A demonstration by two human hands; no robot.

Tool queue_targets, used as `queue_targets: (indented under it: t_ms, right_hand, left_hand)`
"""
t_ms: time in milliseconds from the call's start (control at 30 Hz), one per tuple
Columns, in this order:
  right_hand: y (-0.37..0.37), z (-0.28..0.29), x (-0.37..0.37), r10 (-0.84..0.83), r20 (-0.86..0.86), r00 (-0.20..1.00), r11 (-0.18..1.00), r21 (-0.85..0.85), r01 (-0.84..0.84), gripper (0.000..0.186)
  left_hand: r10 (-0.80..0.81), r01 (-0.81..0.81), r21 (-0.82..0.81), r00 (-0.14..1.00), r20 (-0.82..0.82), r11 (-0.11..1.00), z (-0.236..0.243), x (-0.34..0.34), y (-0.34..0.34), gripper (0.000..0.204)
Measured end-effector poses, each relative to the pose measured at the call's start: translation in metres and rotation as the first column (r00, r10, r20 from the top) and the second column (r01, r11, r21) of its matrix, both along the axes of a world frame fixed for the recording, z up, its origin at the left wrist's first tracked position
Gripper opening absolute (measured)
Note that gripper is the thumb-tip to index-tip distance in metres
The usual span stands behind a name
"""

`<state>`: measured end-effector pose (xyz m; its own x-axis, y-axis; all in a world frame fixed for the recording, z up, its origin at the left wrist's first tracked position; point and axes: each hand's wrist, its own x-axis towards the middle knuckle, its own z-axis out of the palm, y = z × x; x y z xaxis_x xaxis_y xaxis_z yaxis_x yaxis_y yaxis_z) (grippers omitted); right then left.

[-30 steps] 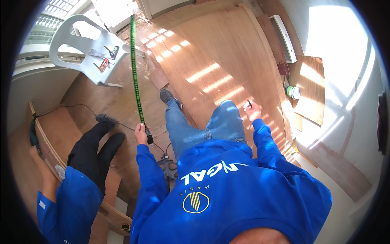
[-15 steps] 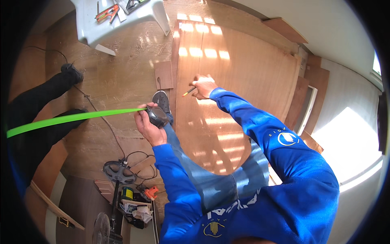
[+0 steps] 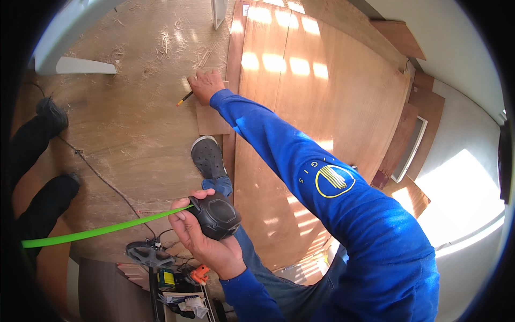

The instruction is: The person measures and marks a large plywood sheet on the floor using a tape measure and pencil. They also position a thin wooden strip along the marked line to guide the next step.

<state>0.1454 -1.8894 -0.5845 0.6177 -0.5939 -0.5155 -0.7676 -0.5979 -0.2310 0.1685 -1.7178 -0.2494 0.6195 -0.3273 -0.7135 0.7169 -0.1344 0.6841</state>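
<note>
Holding tape measure (image 3: 217, 217) left, pencil (image 3: 185, 98) right

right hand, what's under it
Below the right hand, part of a small board shows on the floor. The hand and blue sleeve hide much of its far end, so anything lying there cannot be seen.

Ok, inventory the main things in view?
rounded tape-measure case: one, black, left fingers
flat tape blade: one, green, left from case
slim pencil: one, black-yellow, right fingers
large wooden sheeting: count unclear, brown, centre-right
small wooden board: one, brown, below right fingers
plastic chair legs: two, white, upper left
thin cable: one, dark, left
compact tool: one, orange, bottom left
co-worker's legs: two, black-trousered, left
own clog: one, grey, centre
left fingers: one hand's, bare, centre
right fingers: one hand's, bare, above centre
</note>
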Motion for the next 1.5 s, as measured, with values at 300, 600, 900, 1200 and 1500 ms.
queue_targets:
  t_ms: [300,600,900,1200,1500]
  right_hand:
    - [-0.138,0.014,-0.016,0.174,0.228,0.958,0.785,0.555,-0.275,0.030]
    - [-0.160,0.013,-0.020,0.344,0.067,0.936,0.858,0.382,-0.343,0.034]
    - [-0.129,0.011,-0.074,0.576,-0.134,0.806,0.813,-0.006,-0.582,0.016]
    - [-0.059,0.059,-0.145,-0.087,0.277,0.957,0.990,0.133,0.052,0.017]
    - [0.141,0.282,-0.362,-0.496,-0.270,0.825,0.761,0.322,0.563,0.027]
  left_hand:
    - [0.064,-0.064,-0.016,0.998,-0.013,0.998,0.000,0.013,-0.014,0.020]
    - [0.044,-0.046,-0.056,0.998,-0.039,0.997,0.001,0.014,-0.019,0.025]
    - [0.071,-0.074,-0.051,0.996,-0.055,0.996,0.002,0.017,-0.021,0.025]
    - [-0.029,0.029,0.024,1.000,-0.011,0.999,-0.001,0.006,-0.030,0.024]
    - [-0.502,0.506,-0.005,0.857,0.115,0.863,-0.002,-0.023,-0.043,0.025]
